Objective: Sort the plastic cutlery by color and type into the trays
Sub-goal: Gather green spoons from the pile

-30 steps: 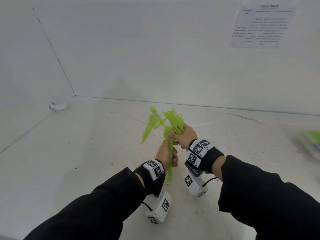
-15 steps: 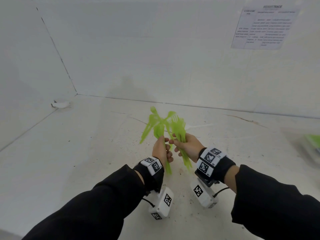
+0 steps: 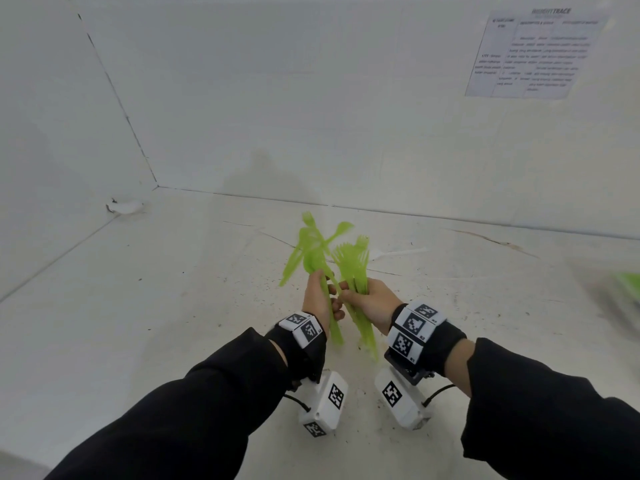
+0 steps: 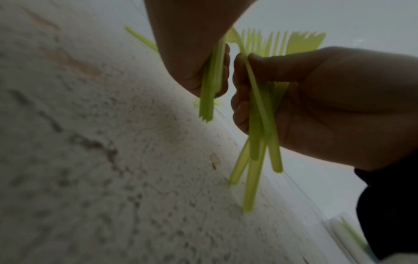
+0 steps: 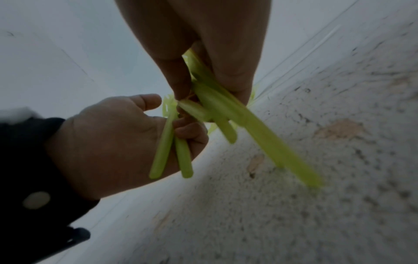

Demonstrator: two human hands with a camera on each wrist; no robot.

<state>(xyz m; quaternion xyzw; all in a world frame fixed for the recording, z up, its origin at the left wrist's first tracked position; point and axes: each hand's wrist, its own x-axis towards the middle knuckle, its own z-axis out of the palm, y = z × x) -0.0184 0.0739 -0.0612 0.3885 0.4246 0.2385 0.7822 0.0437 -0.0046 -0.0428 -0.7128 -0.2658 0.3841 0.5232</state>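
My left hand (image 3: 323, 301) grips a fanned bunch of lime-green plastic cutlery (image 3: 311, 251) by the handles, heads up. Forks and at least one spoon show in it. Close beside it, my right hand (image 3: 363, 299) grips a tighter bundle of green forks (image 3: 353, 261), tines up. The two hands' fingertips almost meet. In the left wrist view the left hand (image 4: 192, 53) holds a few handles (image 4: 209, 92), and the right hand (image 4: 316, 107) clasps several handles (image 4: 260, 128). In the right wrist view the right hand (image 5: 214, 44) holds its handles (image 5: 226, 114) over the left hand (image 5: 113, 142).
A white plastic fork (image 3: 398, 252) lies on the worn white tabletop (image 3: 173, 306) behind the hands. A blurred tray with green pieces (image 3: 627, 285) sits at the far right edge. White walls close the back and left, and a paper sheet (image 3: 533, 53) hangs at the upper right.
A second ago both hands held one bunch, the right near the fork heads. The right hand has drawn its forks away and lowered beside the left. Since half a second ago, little movement.
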